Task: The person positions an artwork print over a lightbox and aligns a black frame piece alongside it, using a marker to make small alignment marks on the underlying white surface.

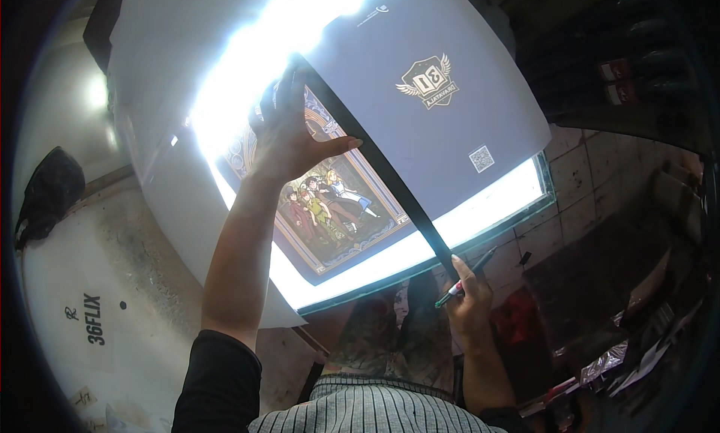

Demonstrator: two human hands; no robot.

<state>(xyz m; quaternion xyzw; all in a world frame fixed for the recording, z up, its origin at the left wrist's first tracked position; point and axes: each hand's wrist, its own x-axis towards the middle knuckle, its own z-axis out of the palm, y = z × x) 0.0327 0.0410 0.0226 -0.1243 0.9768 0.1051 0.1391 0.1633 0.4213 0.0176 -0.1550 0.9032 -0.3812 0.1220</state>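
Head view: long dark strip (397,189) slants down rightward, left grip (289,144) spread, right grip (471,302) pinching pen (454,289).

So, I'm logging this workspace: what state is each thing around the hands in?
Light table, lit.
Printed sheet, spread over the light table.
Strip, lying slantwise across the sheet.
Pen, held; cap unclear.
Left hand, spread, thumb on strip.
Right hand, closed around pen.

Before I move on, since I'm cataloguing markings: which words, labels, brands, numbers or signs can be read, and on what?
Described, not quoted:
Winged shield emblem on blue printed sheet: lettering legible, not transcribed.
QR code, same sheet: no readable words.
White logo near the sheet's top edge: too small.
Black lettering on white panel, left: legible, not transcribed.
Red-and-white labels, right: too small.
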